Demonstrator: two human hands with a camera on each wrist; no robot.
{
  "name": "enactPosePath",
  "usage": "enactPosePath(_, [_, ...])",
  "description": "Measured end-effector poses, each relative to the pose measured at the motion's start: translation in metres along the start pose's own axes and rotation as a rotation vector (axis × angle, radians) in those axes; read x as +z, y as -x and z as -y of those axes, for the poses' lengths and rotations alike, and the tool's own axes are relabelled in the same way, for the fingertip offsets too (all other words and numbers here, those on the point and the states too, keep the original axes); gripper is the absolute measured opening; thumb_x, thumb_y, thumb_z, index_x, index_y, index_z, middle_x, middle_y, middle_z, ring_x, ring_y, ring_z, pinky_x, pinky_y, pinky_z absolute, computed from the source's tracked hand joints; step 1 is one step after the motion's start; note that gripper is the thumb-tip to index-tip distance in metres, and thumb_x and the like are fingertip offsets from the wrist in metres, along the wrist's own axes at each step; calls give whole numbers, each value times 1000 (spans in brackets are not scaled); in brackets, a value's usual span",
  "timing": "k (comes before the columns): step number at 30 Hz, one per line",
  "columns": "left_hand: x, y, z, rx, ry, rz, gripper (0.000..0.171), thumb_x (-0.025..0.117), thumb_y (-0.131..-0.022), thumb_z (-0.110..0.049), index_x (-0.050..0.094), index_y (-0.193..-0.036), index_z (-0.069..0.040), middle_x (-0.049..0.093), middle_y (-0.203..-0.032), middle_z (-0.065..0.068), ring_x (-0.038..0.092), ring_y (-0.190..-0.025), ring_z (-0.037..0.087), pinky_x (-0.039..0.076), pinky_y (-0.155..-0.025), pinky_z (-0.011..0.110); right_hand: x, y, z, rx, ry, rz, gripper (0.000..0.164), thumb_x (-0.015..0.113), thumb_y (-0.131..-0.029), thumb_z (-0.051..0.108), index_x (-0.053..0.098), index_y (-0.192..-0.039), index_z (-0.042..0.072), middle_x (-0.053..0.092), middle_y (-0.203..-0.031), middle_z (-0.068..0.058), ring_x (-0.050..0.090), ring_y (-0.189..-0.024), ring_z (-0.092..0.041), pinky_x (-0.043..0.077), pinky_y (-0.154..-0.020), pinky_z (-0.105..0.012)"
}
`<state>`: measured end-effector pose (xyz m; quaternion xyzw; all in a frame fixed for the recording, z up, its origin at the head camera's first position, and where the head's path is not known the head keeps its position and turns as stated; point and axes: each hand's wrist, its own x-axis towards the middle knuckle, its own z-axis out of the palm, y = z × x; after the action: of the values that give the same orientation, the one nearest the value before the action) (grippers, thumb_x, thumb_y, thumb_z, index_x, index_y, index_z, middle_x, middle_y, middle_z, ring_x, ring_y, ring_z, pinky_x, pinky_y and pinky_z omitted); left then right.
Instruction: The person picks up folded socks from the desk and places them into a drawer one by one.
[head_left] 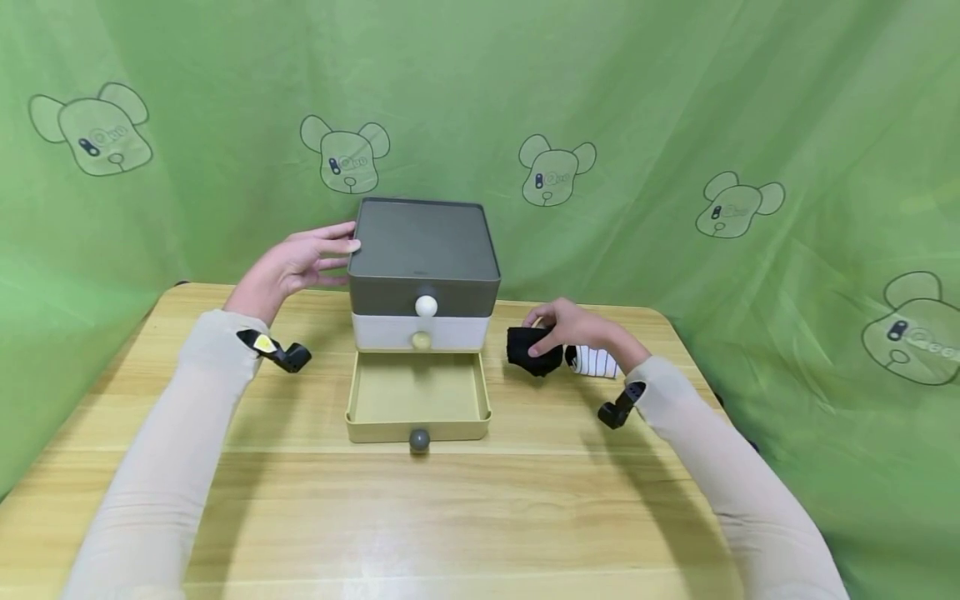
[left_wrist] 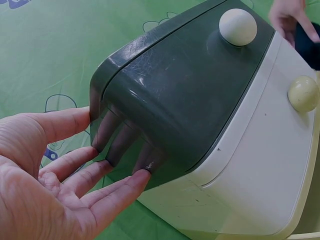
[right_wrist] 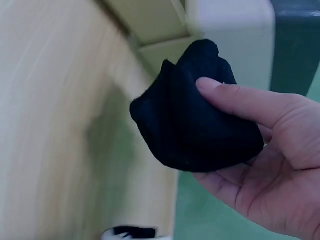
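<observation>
A small drawer unit [head_left: 423, 242] stands on the table, with a dark grey top drawer, a white middle drawer and a pulled-out yellow bottom drawer [head_left: 474, 428]. Nothing lies in the yellow drawer. Against the unit's left side my left hand [head_left: 307, 260] rests its extended fingertips [left_wrist: 136, 181] near the dark upper part. My right hand [head_left: 573, 323] pinches a folded black cloth bundle [right_wrist: 200, 115] between thumb and fingers, to the right of the unit. Behind that hand lies a white rolled cloth [head_left: 596, 362] with dark stripes, partly covered by the hand.
The wooden table [head_left: 420, 517] extends in front of the unit. A green curtain [head_left: 450, 83] with bear-head drawings hangs close behind the table. Round knobs stick out from the drawers, the grey knob [head_left: 419, 440] on the bottom one reaching farthest forward.
</observation>
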<state>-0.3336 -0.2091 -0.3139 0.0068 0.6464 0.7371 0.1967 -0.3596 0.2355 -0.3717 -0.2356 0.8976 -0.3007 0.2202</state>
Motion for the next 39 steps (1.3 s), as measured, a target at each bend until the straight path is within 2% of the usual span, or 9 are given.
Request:
enactPosePath(4, [0,-1,0,-1,3,-2,72,55,-105,-13,15,-164,-22,19,-170,11,22,-157,31,24,-129,52,-3,9,26,-41,-21,44,46,85,-82,13,68,-124,4,73,-116,-13,67,-106,-23,56,-98,-35])
enactPosePath(10, [0,-1,0,-2,-6,-9,72,56,-105,-14,16,-164,-21,18,-171,10,19,-158,31,24,-129,52,0,20,70,-130,-24,102,43,85,-83,14,71,-122,5,76,-110,-7,69,-100,-18,57,-91,-29])
enactPosePath(14, [-1,0,0,-7,-4,-18,73,58,-104,-15,17,-164,-22,20,-170,10,20,-158,31,24,-129,52,14,22,100,-190,-40,106,37,85,-83,12,74,-118,5,77,-108,-8,70,-97,-18,59,-86,-28])
enactPosePath(20, [-1,-1,0,-6,-9,-23,73,59,-103,-16,18,-163,-23,24,-168,11,22,-157,31,23,-129,53,46,14,131,-253,-73,57,33,85,-82,8,75,-114,6,77,-105,-9,70,-91,-17,61,-79,-27])
enactPosePath(25, [-1,0,-1,-7,-6,-12,73,58,-104,-15,16,-164,-23,15,-172,8,15,-159,32,21,-130,53,71,-1,150,-331,33,-5,28,85,-82,9,76,-109,6,77,-102,-7,67,-87,-13,58,-79,-24])
enactPosePath(29, [-1,-1,-2,-8,-10,-23,72,58,-104,-16,18,-164,-23,19,-171,8,19,-158,31,24,-129,52,89,-15,160,-375,156,-28,28,86,-81,12,77,-107,6,77,-103,-6,67,-89,-12,56,-83,-24])
enactPosePath(34, [-1,-2,-1,-8,-13,-34,72,59,-104,-17,19,-163,-24,24,-169,9,23,-157,31,25,-129,53,108,-31,164,-400,268,14,33,85,-83,14,76,-112,5,77,-109,-6,69,-97,-15,57,-87,-24])
enactPosePath(39, [-2,-3,0,-6,-7,-29,72,59,-104,-16,19,-164,-23,22,-170,9,22,-157,31,25,-129,53,124,-44,167,-403,339,84,28,82,-86,12,75,-112,5,76,-105,-6,65,-91,-14,54,-83,-22])
